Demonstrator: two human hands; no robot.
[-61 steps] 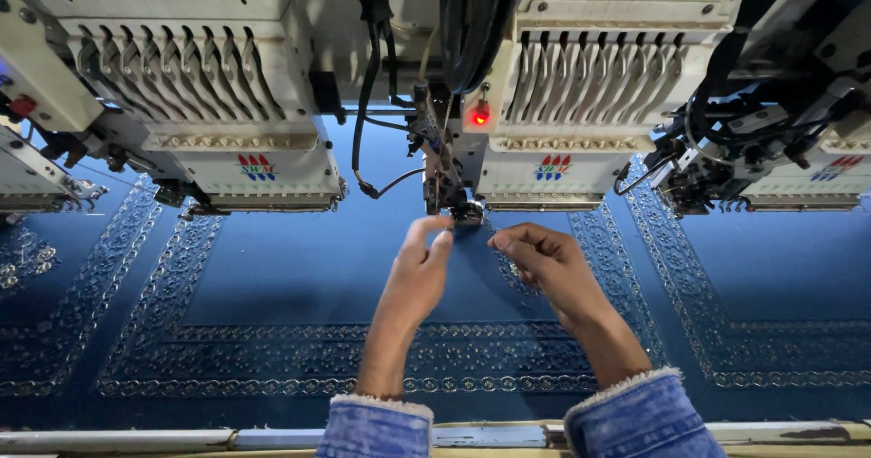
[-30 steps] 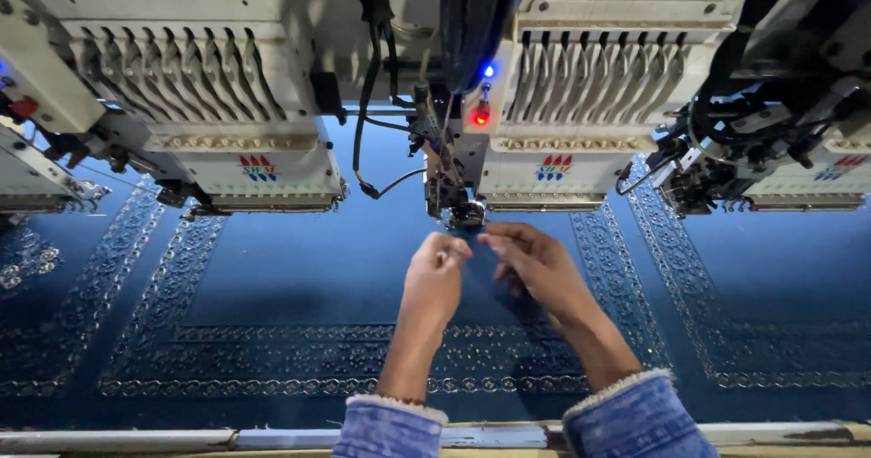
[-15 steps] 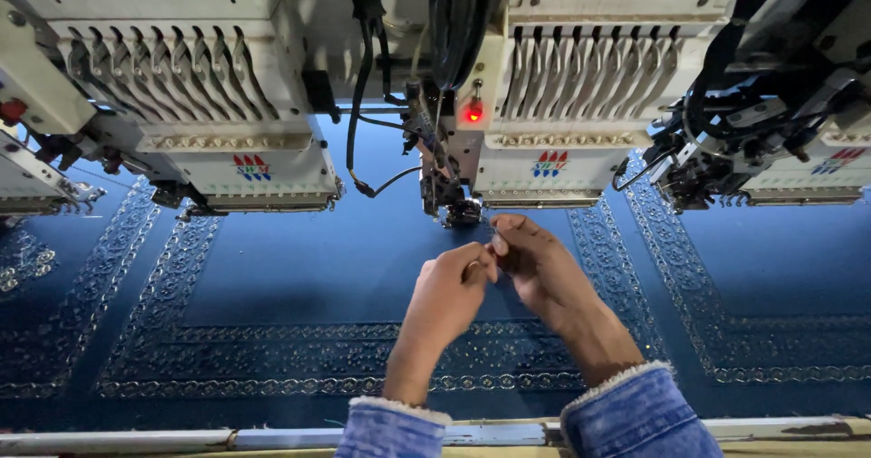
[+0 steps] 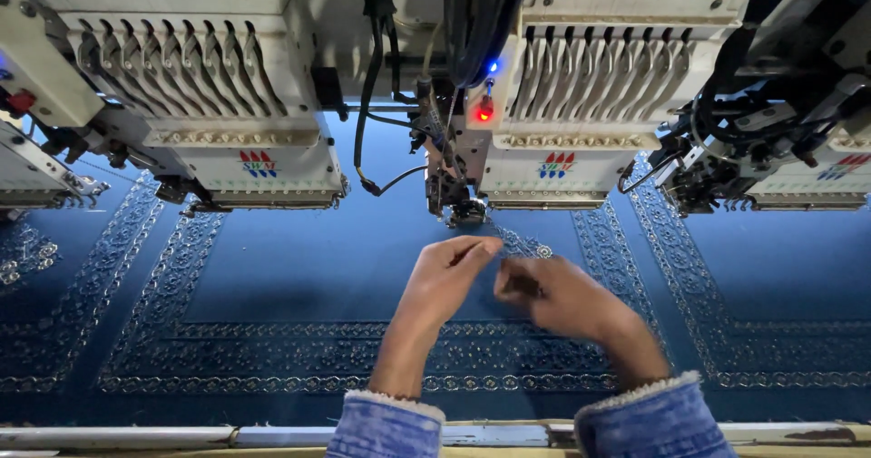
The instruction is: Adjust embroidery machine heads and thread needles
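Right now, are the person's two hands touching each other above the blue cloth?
Apart. The head view shows a narrow strip of blue cloth between the left hand and the motion-blurred right hand.

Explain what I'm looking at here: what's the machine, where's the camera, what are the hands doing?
The camera sits on the person's head and looks down at their own hands. Across the top runs a row of white embroidery machine heads, each with a bank of thread levers. Under them lies stretched blue fabric already stitched with silvery ornamental borders. The left hand and right hand hover close together just below the needle assembly of the middle head, fingers pinched. What they pinch is too fine and blurred to tell, perhaps thread. Denim cuffs show at the bottom.
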